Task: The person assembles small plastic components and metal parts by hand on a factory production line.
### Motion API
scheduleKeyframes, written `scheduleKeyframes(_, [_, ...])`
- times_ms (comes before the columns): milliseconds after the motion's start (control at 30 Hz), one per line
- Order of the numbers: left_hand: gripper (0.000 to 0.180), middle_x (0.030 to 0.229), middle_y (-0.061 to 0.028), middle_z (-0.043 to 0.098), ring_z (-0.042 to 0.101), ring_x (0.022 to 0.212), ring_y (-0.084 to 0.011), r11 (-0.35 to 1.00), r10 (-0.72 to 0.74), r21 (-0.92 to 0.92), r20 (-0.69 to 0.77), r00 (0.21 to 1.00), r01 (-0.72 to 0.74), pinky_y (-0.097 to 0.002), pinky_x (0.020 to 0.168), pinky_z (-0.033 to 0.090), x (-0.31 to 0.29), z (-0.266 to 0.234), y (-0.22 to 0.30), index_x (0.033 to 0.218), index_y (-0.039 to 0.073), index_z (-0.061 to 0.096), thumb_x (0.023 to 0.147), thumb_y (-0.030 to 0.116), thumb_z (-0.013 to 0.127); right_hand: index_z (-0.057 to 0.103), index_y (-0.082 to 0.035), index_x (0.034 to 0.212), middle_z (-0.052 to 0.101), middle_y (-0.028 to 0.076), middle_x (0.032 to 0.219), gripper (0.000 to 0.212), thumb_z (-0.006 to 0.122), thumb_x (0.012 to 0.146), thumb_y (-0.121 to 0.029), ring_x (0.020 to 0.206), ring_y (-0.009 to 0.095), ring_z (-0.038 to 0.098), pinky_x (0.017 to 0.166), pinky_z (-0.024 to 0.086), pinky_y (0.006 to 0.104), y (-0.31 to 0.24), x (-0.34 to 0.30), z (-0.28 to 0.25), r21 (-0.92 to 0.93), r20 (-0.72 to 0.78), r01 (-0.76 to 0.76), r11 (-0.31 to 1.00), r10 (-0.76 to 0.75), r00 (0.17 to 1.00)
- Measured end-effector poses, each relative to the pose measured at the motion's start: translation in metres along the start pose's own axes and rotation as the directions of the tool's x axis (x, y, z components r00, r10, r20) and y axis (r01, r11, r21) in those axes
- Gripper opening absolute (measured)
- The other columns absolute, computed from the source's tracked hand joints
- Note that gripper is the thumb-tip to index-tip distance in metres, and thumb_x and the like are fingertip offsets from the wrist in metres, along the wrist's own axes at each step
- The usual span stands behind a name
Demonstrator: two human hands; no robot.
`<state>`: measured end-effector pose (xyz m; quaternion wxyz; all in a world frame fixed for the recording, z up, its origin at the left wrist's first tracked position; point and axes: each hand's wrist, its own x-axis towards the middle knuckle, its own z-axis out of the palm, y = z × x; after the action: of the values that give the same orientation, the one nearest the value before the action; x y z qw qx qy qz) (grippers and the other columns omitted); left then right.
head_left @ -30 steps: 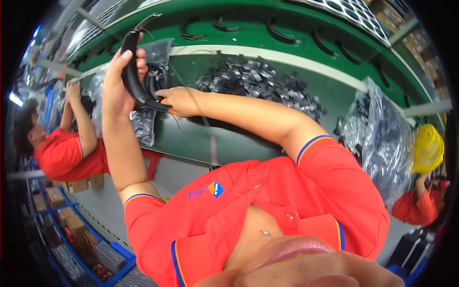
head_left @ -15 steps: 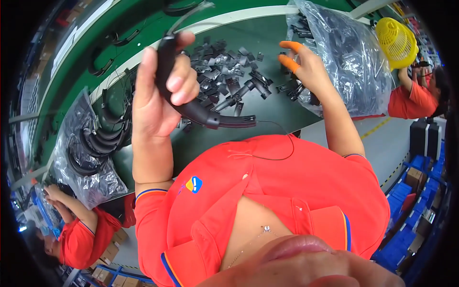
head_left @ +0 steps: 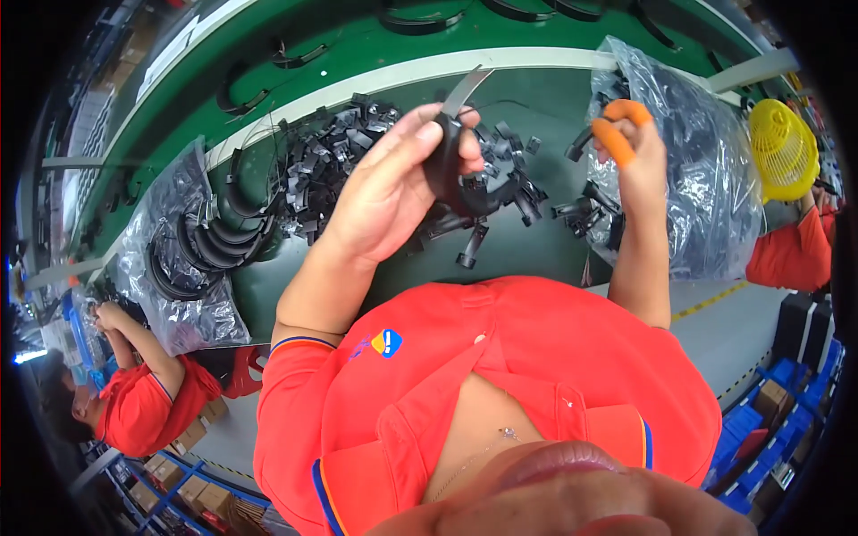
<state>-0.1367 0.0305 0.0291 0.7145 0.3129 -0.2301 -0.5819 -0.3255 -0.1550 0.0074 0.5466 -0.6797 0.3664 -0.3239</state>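
I am clasping a black curved band in my left grip, holding it above the counter | my right grip, wearing orange finger covers, is hovering by a small black piece; whether I am pinching it, I cannot tell

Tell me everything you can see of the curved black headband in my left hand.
The curved black headband looks smooth and dark, possibly plastic or padded. A flat silvery strip juts up and rightward from its upper end. Your left hand grips it near that end, above the green table. From there it drops, bending rightward; its lower end is hard to tell from the black pieces behind.
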Motion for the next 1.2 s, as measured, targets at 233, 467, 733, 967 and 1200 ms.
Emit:
scheduleKeyframes(233, [0.034,0.092,-0.0068,0.055,0.051,0.081,-0.0134,0.997,0.03,0.068,-0.018,0.999,-0.029,-0.0255,0.08,0.04,0.005,-0.006,-0.009,0.116,-0.002,0.047,0.093,0.023,0.044,0.045,0.0,0.101,0.058,0.011,0.079,0.025,0.058,0.08,-0.003,0.068,0.019,0.061,0.065,0.048,0.0276,-0.032,-0.016,0.053,0.622,0.295,-0.036,0.782,-0.191,0.936])
scheduleKeyframes(467, [0.051,0.076,-0.0023,0.052,0.05,0.07,-0.0089,0.987,-0.015,0.161,-0.081,0.997,0.028,-0.0213,0.065,0.04,0.014,-0.008,-0.01,0.125,0.0,0.041,0.09,0.036,0.05,0.044,-0.001,0.104,0.057,0.013,0.09,0.027,0.056,0.081,-0.003,0.073,0.019,0.061,0.07,0.047,0.0286,-0.021,-0.007,0.07,0.619,0.305,-0.041,0.785,-0.192,0.933])
scheduleKeyframes(733, [0.046,0.077,-0.0044,0.056,0.051,0.071,-0.0094,0.966,-0.001,0.258,-0.121,0.993,0.032,-0.0214,0.066,0.042,0.016,-0.008,-0.014,0.119,-0.001,0.046,0.089,0.033,0.052,0.043,0.0,0.108,0.058,0.01,0.089,0.029,0.055,0.082,-0.002,0.075,0.019,0.061,0.07,0.047,0.0287,-0.016,-0.009,0.073,0.659,0.303,-0.048,0.751,-0.206,0.931])
scheduleKeyframes(967, [0.042,0.078,-0.0051,0.057,0.05,0.069,-0.0096,0.977,0.021,0.212,-0.106,0.994,0.002,-0.0222,0.067,0.042,0.016,-0.009,-0.015,0.112,-0.002,0.05,0.089,0.033,0.053,0.049,-0.001,0.114,0.06,0.007,0.089,0.052,0.034,0.093,-0.046,0.076,0.014,0.058,0.068,0.046,0.0253,0.0,-0.003,0.066,0.662,0.547,-0.394,0.638,-0.051,0.835])
scheduleKeyframes(1200, [0.038,0.074,-0.004,0.055,0.048,0.068,-0.0093,0.985,-0.041,0.164,-0.118,0.992,0.06,-0.0219,0.066,0.04,0.014,-0.009,-0.015,0.106,0.0,0.052,0.089,0.033,0.054,0.059,0.002,0.105,0.064,0.01,0.091,0.028,0.052,0.09,-0.019,0.083,0.013,0.059,0.074,0.045,0.0231,-0.024,0.001,0.069,0.496,0.242,0.046,0.867,-0.189,0.951])
